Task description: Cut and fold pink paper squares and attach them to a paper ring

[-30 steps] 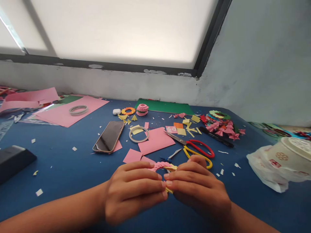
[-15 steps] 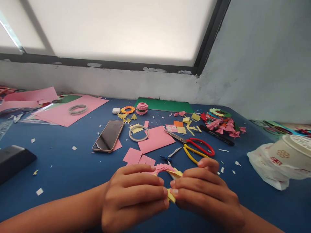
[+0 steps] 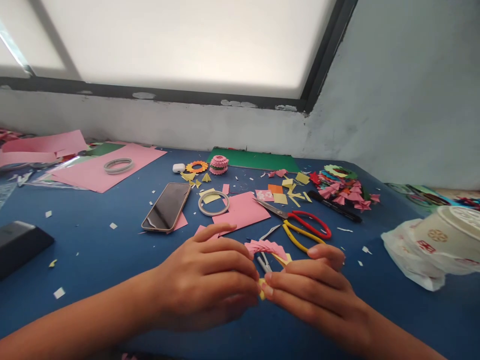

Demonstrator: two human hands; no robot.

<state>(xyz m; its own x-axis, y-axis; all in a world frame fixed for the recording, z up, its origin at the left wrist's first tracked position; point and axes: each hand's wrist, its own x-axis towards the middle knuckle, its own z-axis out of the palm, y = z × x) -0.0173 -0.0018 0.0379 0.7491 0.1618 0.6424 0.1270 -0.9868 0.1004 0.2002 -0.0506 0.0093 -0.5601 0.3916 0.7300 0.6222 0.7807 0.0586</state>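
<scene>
My left hand (image 3: 204, 280) and my right hand (image 3: 313, 292) meet fingertip to fingertip low in the middle of the blue table (image 3: 105, 250). Together they pinch a ring of folded pink and yellow paper pieces (image 3: 267, 249); its pink arc rises above my fingers and a yellow bit shows between them. A small pair of tweezers (image 3: 264, 262) lies under the ring. Just beyond my right hand lie red-handled scissors (image 3: 300, 219) and yellow-handled scissors (image 3: 300, 239).
A phone (image 3: 167, 213), a tape ring (image 3: 213, 203) and pink sheets (image 3: 240, 210) lie ahead. Folded paper pieces (image 3: 343, 187) pile at back right beside a black pen (image 3: 335, 207). A plastic bag with a white cup (image 3: 431, 245) sits right; a black box (image 3: 18, 242) left.
Both hands have turned the paper ring, so its pink arc now stands higher and further right. My left index finger has lifted and the hands sit slightly nearer me.
</scene>
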